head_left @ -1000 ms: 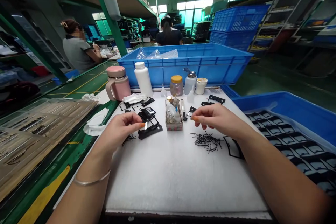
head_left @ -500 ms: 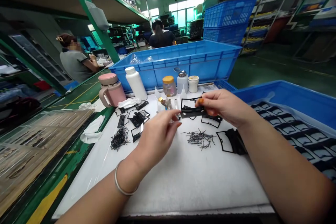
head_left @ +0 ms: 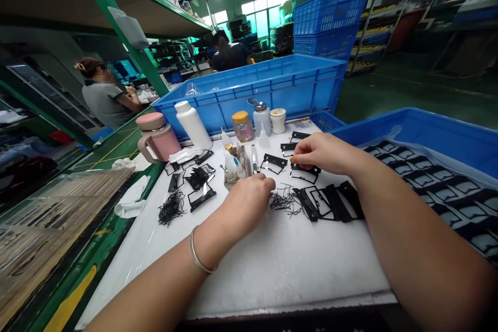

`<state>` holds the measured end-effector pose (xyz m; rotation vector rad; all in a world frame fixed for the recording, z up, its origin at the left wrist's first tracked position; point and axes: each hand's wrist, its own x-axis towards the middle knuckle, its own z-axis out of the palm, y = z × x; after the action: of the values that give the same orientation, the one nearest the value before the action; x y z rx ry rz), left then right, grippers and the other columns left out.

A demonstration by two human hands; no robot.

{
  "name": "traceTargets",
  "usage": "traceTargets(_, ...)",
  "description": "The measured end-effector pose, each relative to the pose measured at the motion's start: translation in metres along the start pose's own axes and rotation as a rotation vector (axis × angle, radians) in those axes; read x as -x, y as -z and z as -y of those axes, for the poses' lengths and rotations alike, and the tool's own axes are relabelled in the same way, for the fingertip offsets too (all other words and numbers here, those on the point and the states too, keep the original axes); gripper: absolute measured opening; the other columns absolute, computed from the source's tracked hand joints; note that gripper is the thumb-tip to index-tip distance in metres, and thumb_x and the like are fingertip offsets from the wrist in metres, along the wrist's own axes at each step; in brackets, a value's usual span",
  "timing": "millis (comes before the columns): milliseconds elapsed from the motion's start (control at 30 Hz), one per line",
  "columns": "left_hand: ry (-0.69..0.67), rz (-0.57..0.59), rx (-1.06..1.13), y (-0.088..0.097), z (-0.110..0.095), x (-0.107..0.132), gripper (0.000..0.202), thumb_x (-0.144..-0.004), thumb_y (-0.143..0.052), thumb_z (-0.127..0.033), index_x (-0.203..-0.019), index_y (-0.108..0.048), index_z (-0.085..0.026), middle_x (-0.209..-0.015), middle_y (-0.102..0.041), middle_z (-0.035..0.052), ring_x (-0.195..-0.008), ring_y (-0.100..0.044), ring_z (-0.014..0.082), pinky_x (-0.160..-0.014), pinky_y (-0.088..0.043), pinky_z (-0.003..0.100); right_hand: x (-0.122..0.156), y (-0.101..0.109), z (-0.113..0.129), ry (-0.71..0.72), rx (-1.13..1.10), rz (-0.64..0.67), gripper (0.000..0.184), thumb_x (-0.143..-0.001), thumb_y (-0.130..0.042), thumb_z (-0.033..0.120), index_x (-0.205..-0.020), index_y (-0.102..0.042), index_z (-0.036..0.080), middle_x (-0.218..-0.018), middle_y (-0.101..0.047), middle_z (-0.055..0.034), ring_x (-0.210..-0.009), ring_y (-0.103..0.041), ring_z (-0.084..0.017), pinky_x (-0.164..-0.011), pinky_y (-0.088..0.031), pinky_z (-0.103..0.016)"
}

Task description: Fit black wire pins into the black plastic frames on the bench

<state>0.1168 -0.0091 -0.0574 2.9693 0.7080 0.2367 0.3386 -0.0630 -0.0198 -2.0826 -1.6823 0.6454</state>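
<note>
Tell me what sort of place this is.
Most likely a factory workshop for small-parts handwork. The small black plastic frames laid out on the white padded bench, the stacked blue plastic crates, and a person in a grey shirt working further along the line all point that way.

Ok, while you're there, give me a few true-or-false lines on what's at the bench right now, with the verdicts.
1. The left hand is next to a loose pile of thin black strips. True.
2. The right hand is gripping a white plastic bottle. False: its fingertips are just over a black frame.
3. A metal bangle circles the left wrist. True.
4. The pink mug stands inside the far blue crate. False: it stands outside, in front of the crate's wall.
5. The blue crate on the right holds rows of black frames on clear plastic. True.
</note>
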Motion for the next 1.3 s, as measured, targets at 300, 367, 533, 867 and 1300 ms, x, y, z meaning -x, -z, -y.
traceTargets(300,0.049,0.156,-0.114,0.001,-0.008,-0.006,0.016,-0.082,-0.049,-0.003,-0.078,-0.059,-0.015,-0.082,-0.058,0.0046,-0.066,-0.058,0.0190,-0.055,-0.040,0.028,0.009,-0.002,0.006,-0.163,0.353,0.366,0.020,-0.061,-0.078,0.031,-0.070,-0.064,0.019,-0.077,-0.067,-0.0037,-0.072,-0.060,-0.023,-0.054,-0.039,-0.032)
traceTargets(367,0.060,0.138,-0.101,-0.003,-0.006,-0.004,0.015,-0.083,-0.050,-0.004,-0.079,-0.059,-0.015,-0.082,-0.058,0.0043,-0.067,-0.058,0.0185,-0.056,-0.040,0.027,0.007,-0.006,0.007,-0.159,0.355,0.372,0.021,-0.059,-0.078,0.029,-0.070,-0.063,0.019,-0.075,-0.066,-0.0039,-0.071,-0.059,-0.024,-0.054,-0.038,-0.032)
traceTargets(533,0.051,0.083,-0.101,-0.008,-0.002,0.002,0.012,-0.089,-0.051,-0.012,-0.082,-0.059,-0.016,-0.081,-0.059,0.0042,-0.069,-0.059,0.0186,-0.057,-0.040,0.026,0.005,-0.004,0.000,-0.079,0.262,0.424,0.020,-0.065,-0.074,0.032,-0.070,-0.059,0.020,-0.070,-0.061,0.0001,-0.068,-0.053,-0.017,-0.055,-0.035,-0.028)
traceTargets(867,0.014,-0.039,0.058,0.006,0.005,0.013,0.008,-0.088,-0.061,-0.013,-0.093,-0.064,-0.018,-0.082,-0.066,0.0025,-0.073,-0.064,0.0191,-0.062,-0.043,0.027,0.023,0.022,-0.002,0.165,-0.316,0.276,0.016,-0.077,-0.069,0.034,-0.073,-0.061,0.020,-0.070,-0.056,0.0014,-0.065,-0.049,-0.013,-0.058,-0.035,-0.026)
traceTargets(1300,0.001,-0.159,0.242,0.019,0.011,0.015,0.013,-0.083,-0.067,-0.008,-0.083,-0.074,-0.020,-0.080,-0.071,-0.0008,-0.074,-0.066,0.0166,-0.068,-0.046,0.027,0.011,0.007,0.005,0.158,-0.628,0.054,0.029,-0.073,-0.075,0.035,-0.092,-0.065,0.016,-0.071,-0.061,-0.0011,-0.060,-0.047,-0.010,-0.050,-0.028,-0.022)
